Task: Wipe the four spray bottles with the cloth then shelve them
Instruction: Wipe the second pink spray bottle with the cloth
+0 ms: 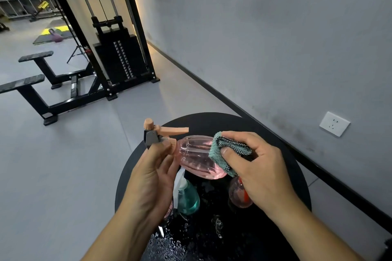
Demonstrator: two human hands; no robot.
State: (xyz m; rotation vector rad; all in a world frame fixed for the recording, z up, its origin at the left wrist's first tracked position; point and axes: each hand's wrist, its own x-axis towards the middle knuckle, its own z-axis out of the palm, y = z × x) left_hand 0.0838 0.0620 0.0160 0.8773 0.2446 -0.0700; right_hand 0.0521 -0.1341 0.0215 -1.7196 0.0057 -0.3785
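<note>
My left hand (151, 172) grips the neck of a pink ribbed spray bottle (196, 155), held tilted on its side above the round black table (282, 167). Its peach trigger head points up and to the left. My right hand (254, 165) presses a folded teal cloth (220, 153) with a checkered edge against the bottle's body. Below, a teal spray bottle (187, 199) stands on the table. A pink bottle with a red part (238, 196) stands partly hidden under my right hand. Another pinkish bottle (168, 213) peeks out behind my left wrist.
Water droplets (169, 243) lie on the near part of the table top. A grey wall with a socket (334, 124) runs along the right. A black cable weight machine (115, 57) and its bench (34, 78) stand on the floor to the left.
</note>
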